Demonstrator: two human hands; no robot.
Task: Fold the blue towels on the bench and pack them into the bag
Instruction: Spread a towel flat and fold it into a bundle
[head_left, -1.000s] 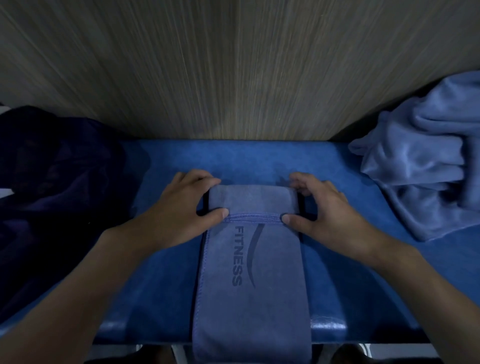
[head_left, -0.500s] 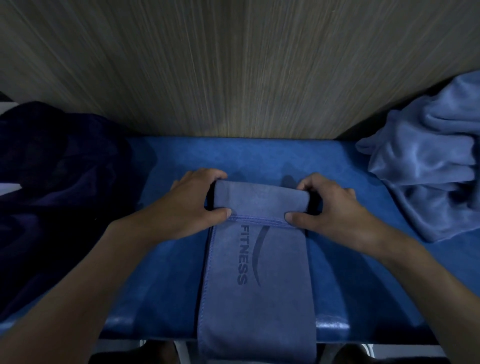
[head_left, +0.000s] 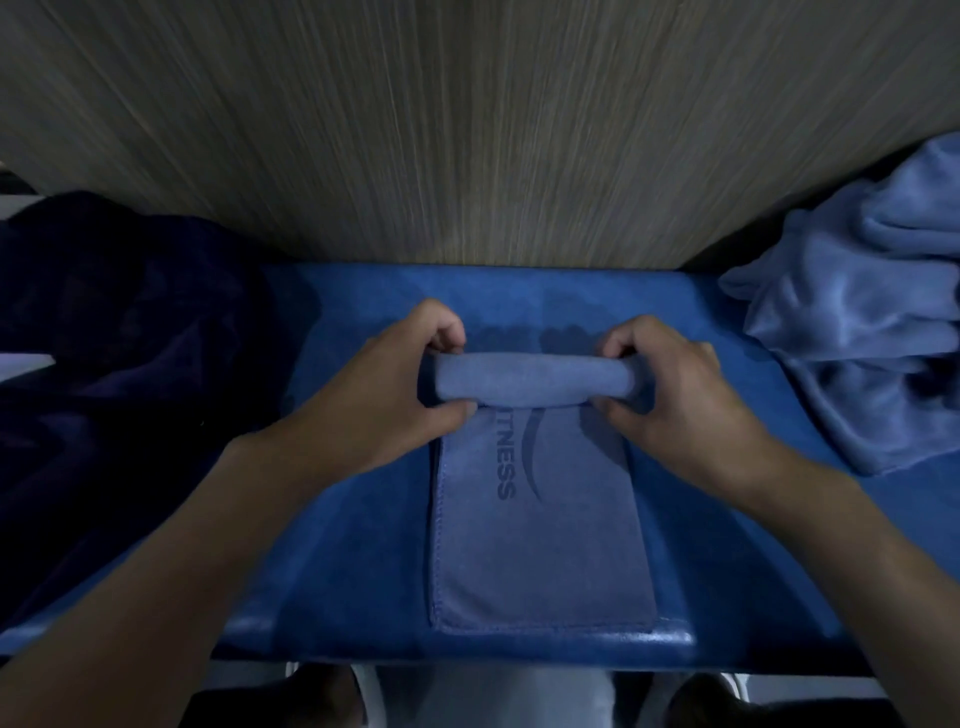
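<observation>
A narrow blue towel (head_left: 540, 551) printed FITNESS lies lengthwise on the blue padded bench (head_left: 332, 561). Its far end is wound into a tight roll (head_left: 530, 378) that partly covers the lettering. My left hand (head_left: 395, 395) grips the roll's left end and my right hand (head_left: 675, 395) grips its right end, thumbs under the near side. The towel's near edge stops just inside the bench's front edge. A crumpled pile of lighter blue towels (head_left: 872, 322) sits on the bench at the right. A dark navy bag or cloth (head_left: 114, 364) lies at the left; its opening is not visible.
A wood-grain wall (head_left: 467, 130) rises directly behind the bench. Below the bench's front edge I see the floor and dark shoes (head_left: 291, 696). Bare bench surface shows on both sides of the towel.
The folded far end has been rolled toward me into a tight cylinder, covering the first letters of the print. The towel's hanging near end has been drawn up onto the bench.
</observation>
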